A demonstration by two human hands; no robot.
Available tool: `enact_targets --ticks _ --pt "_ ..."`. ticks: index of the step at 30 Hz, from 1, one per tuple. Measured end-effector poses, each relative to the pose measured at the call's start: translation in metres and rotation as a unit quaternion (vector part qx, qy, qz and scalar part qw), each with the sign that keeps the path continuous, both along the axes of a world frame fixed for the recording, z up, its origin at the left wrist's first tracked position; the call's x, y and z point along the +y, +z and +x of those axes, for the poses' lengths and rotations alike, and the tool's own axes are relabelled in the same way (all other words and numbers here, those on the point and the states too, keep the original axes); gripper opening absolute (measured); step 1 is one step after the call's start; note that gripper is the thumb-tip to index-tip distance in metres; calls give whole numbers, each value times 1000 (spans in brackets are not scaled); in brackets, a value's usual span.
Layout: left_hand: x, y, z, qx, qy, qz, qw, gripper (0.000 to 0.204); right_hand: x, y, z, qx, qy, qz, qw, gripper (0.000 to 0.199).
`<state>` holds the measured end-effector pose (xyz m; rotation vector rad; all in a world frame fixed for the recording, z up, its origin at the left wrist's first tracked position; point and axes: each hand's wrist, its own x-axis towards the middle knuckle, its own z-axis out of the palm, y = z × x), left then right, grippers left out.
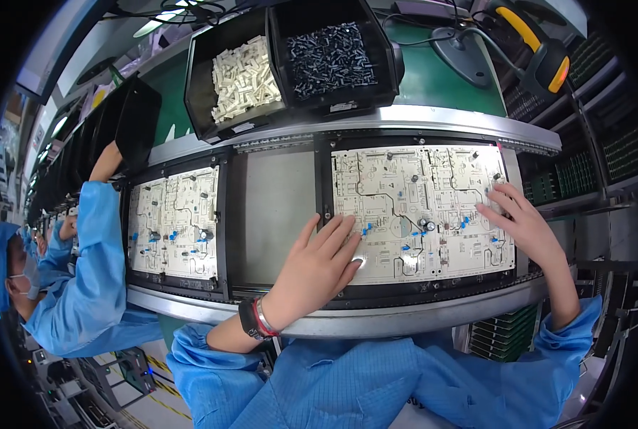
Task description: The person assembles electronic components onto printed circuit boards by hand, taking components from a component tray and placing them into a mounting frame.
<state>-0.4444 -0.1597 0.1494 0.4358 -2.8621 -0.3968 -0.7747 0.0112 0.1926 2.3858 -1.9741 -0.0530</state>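
Observation:
A cream circuit board (419, 186) with black traces and small blue and grey parts lies in a black carrier frame on the conveyor in front of me. My left hand (319, 268) rests flat on the board's lower left corner, fingers spread, holding nothing. My right hand (522, 218) lies on the board's right edge with its fingertips on the surface; whether it pinches a small part I cannot tell. A dark band and a red band sit on my left wrist.
A second populated board (172, 222) sits to the left, past a bare grey panel (272, 207). A co-worker in a blue coat (94, 272) reaches up at far left. Black bins of white parts (244, 79) and dark parts (330, 57) stand behind. A yellow-black scanner (540, 50) hangs upper right.

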Motion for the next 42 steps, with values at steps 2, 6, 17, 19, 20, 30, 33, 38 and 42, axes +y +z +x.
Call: enact_targets --ticks 2,6,17,19,20,30,33,38,42 --pt "1 1 -1 -1 1 -3 1000 40 3 1 2 2 -10 0 1000 46" --pt "3 4 -5 -1 11 -18 1000 37 5 0 0 -31 -27 21 999 46" --pt "-1 16 -5 -51 -21 19 998 49 -7 -18 -8 -173 -76 46 981 61" --pt "-7 22 -1 -64 -29 61 996 54 -9 -18 -7 -121 -48 28 991 57" --pt "-9 23 3 -66 -49 62 995 53 -7 -18 2 -52 -53 4 997 50" --pt "-21 26 18 -108 -121 94 982 54 -15 -19 60 -235 153 52 959 26" --pt "-21 27 17 -114 -128 72 983 55 -24 -28 54 -193 227 7 955 21" --pt "-31 24 -1 -91 -215 -77 969 44 -32 -27 57 -177 239 -14 955 20" --pt "-39 29 -21 -109 -268 -129 949 35 -22 2 30 -249 157 -62 954 21"
